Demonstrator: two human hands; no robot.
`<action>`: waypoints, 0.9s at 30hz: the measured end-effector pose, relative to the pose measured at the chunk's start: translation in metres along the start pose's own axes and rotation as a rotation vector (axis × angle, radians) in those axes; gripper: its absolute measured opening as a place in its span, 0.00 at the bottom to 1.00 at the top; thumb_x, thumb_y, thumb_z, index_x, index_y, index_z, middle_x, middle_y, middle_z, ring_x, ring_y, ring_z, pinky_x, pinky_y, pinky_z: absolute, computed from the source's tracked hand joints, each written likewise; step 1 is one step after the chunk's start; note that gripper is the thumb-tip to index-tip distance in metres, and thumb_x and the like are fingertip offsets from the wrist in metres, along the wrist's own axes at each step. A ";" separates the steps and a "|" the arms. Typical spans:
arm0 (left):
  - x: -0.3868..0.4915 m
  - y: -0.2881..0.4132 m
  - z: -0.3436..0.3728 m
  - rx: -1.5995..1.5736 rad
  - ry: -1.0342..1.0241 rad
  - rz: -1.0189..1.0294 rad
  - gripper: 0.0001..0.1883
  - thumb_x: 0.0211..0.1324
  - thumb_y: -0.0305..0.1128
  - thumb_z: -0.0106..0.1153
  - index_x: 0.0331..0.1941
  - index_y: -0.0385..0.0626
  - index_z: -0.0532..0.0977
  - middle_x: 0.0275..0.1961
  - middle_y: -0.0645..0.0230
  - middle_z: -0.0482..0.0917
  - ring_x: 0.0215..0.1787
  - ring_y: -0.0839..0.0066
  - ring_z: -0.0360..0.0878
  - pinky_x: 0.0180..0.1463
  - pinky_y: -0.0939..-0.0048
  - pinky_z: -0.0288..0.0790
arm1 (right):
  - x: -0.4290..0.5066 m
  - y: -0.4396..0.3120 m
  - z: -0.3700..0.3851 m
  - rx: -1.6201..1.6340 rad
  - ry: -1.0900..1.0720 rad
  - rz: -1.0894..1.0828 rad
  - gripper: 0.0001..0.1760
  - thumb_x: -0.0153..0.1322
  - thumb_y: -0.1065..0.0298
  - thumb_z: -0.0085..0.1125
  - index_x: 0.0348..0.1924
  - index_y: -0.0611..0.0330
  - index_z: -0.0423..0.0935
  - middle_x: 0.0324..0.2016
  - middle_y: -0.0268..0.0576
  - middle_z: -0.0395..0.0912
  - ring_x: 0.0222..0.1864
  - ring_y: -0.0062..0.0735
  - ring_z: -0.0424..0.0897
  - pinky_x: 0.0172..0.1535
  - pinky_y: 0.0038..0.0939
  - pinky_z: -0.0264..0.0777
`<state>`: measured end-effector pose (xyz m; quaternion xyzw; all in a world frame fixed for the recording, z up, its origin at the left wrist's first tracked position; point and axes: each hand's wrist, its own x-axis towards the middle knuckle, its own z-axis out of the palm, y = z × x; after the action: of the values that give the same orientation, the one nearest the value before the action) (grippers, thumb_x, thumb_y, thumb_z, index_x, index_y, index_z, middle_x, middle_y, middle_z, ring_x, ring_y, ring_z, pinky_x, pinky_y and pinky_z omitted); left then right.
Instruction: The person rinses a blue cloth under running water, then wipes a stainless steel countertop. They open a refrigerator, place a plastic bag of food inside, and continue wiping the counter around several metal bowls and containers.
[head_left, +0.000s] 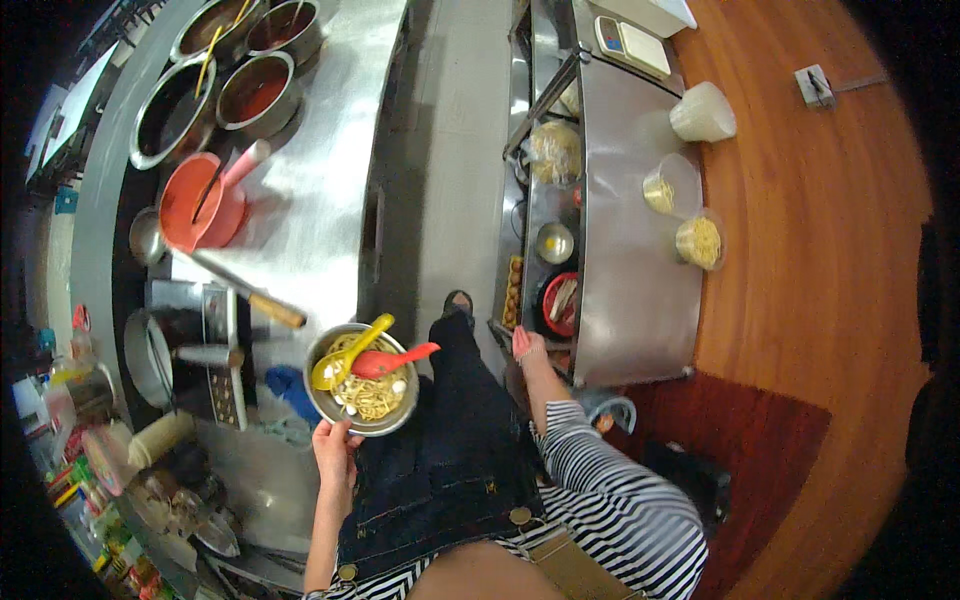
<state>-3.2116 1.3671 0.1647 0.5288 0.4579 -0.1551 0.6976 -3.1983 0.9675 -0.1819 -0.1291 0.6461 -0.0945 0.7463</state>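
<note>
My left hand (335, 448) grips the near rim of a round metal bowl (411, 411), which is beside the left counter's edge. Pale noodle-like strips and small white pieces lie in the bowl, along with a yellow spoon (351, 354) and a red spoon (390, 361). My right hand (527, 343) reaches out at the edge of the steel shelf unit on the right, close to a red basin (553, 304) of food and a tray of brown eggs (513, 291). Whether its fingers touch the shelf's edge cannot be told. A small metal bowl with something yellow (555, 243) stands farther along the shelf.
Metal pots (256, 94) and a red pitcher (202, 201) stand on the left steel counter (322, 187); a wooden-handled tool (276, 309) juts near its edge. Tubs of noodles (699, 241) and a scale (634, 47) sit on the right steel top (637, 300). A floor aisle runs between.
</note>
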 end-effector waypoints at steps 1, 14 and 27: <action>0.013 0.002 0.021 0.008 -0.070 0.003 0.06 0.57 0.24 0.50 0.39 0.40 0.74 0.32 0.69 0.80 0.26 0.82 0.77 0.28 0.82 0.73 | 0.015 -0.003 0.004 0.097 0.069 -0.001 0.22 0.73 0.60 0.45 0.51 0.71 0.67 0.51 0.49 0.73 0.51 0.40 0.75 0.52 0.36 0.75; 0.117 0.011 0.155 0.329 -0.106 -0.106 0.07 0.55 0.24 0.52 0.37 0.40 0.76 0.32 0.70 0.81 0.27 0.81 0.78 0.31 0.81 0.74 | 0.213 -0.011 -0.040 0.679 -0.104 -0.140 0.20 0.68 0.62 0.46 0.52 0.57 0.67 0.45 0.37 0.69 0.28 0.27 0.74 0.28 0.23 0.72; 0.191 0.079 0.241 0.182 -0.154 -0.035 0.07 0.56 0.24 0.50 0.38 0.39 0.75 0.33 0.67 0.81 0.29 0.80 0.79 0.30 0.80 0.74 | -0.013 -0.026 0.044 -0.014 0.252 0.206 0.14 0.57 0.71 0.55 0.36 0.53 0.67 0.30 0.38 0.70 0.29 0.39 0.73 0.31 0.37 0.69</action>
<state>-2.9400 1.2368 0.0633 0.5683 0.3960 -0.2483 0.6771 -3.1563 0.9496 -0.1554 -0.0543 0.7452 -0.0285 0.6640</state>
